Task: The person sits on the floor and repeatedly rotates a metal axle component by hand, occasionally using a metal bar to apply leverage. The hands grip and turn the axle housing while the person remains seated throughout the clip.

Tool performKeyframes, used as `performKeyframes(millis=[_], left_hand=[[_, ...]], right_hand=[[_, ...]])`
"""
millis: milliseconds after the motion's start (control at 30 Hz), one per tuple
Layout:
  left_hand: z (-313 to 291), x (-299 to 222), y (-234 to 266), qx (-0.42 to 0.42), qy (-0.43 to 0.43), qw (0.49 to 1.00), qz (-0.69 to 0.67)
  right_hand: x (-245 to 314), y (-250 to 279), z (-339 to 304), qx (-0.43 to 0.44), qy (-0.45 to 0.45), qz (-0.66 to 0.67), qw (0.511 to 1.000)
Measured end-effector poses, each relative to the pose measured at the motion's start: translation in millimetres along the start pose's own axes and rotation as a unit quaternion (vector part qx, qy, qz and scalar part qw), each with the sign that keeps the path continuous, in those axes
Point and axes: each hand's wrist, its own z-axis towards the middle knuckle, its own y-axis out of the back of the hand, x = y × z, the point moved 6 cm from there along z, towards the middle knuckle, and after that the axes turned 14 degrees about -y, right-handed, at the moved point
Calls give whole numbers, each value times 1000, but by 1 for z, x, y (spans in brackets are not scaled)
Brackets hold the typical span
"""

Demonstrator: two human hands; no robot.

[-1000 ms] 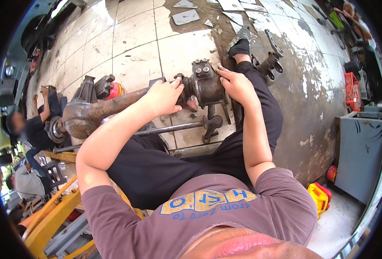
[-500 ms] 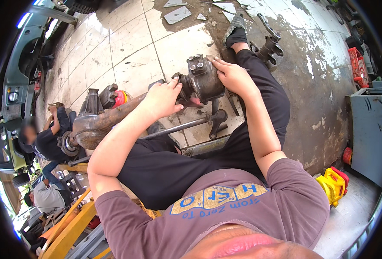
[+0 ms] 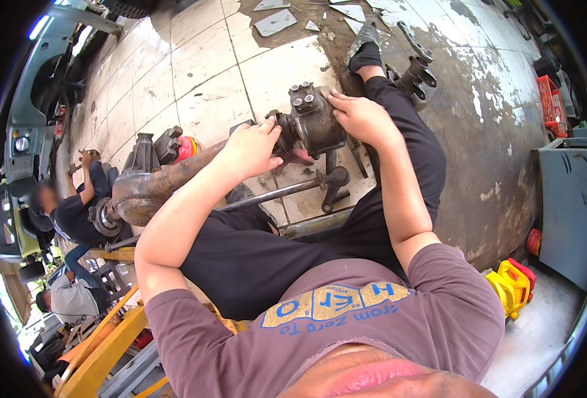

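A long, rusty vehicle axle (image 3: pixel 190 174) lies across in front of me, with its rounded differential housing toward the left. On its right end sits a dark steering knuckle (image 3: pixel 323 129), a heavy cast part with several bolts on its top. My left hand (image 3: pixel 252 147) is closed over the axle end beside the joint, thumb toward me. My right hand (image 3: pixel 366 121) presses round the knuckle's right side, fingertips near its upper edge; its palm side is hidden. Below the knuckle, a steel rod (image 3: pixel 273 195) runs to a dark lever arm (image 3: pixel 333 189).
My legs in black trousers (image 3: pixel 432 159) spread around the axle. Another metal hub part (image 3: pixel 416 76) lies beyond my right foot. Broken tiles (image 3: pixel 275 22) lie farther off. Two other people work at the left, near yellow beams (image 3: pixel 111 355). A yellow container (image 3: pixel 509 288) stands at right.
Both hands stay on the axle end and the knuckle, with hardly any shift. At the far left, the other person's arms and head have moved slightly.
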Motion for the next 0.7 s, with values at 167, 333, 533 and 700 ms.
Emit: performKeyframes(millis=[167, 333, 533, 700], left_hand=[[2, -1, -1, -9, -4, 1000, 3], [0, 1, -2, -16, -2, 1000, -3], [0, 0, -5, -29, -3, 1000, -2], [2, 3, -8, -13, -2, 1000, 7]], right_hand=[[1, -7, 4, -43, 6, 66, 997], [2, -1, 0, 4, -5, 15, 1000], [-1, -2, 0, 17, -17, 11, 1000], [-3, -3, 5, 24, -23, -9, 999]])
